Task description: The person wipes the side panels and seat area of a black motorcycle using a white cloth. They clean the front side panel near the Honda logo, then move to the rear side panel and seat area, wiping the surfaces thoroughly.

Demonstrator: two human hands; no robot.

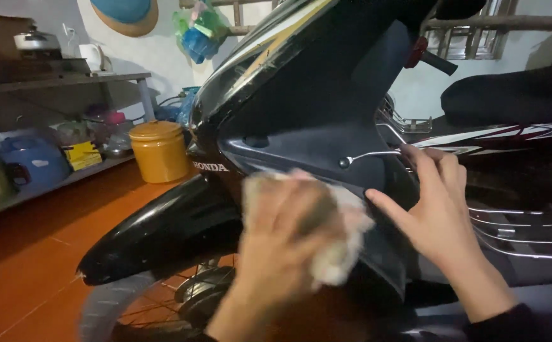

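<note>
Head view looks down at a black motorbike (pixel 301 95), and pretty much everything lines up around its dark grey leg shield panel (pixel 317 149). The left hand (pixel 282 247) is blurred, fingers curled around a bunched whitish rag (pixel 339 253) and pressing it flat against the lower part of that panel, so I'd say we're mid-wipe on the bodywork here, rubbing the plastic down. The right hand (pixel 437 209) sits just right of the rag with its fingers spread open and holding nothing, thumb tip touching the panel's edge, other fingers resting up near the thin chrome hook (pixel 371 155) that sticks out of the panel. Looks to me like that hand is just bracing. Below the panel and to its left is the glossy black front fender (pixel 162 234) over the front wheel (pixel 136 304). Off to the far left of the panel, near the wall, there's an orange lidded jar (pixel 160 151) on the red floor beside a cluttered shelf (pixel 41 114). Judging by the grip, carrying on would need firm, even pressure and working the rag around that hook and the screw next to it rather than snagging on them.
</note>
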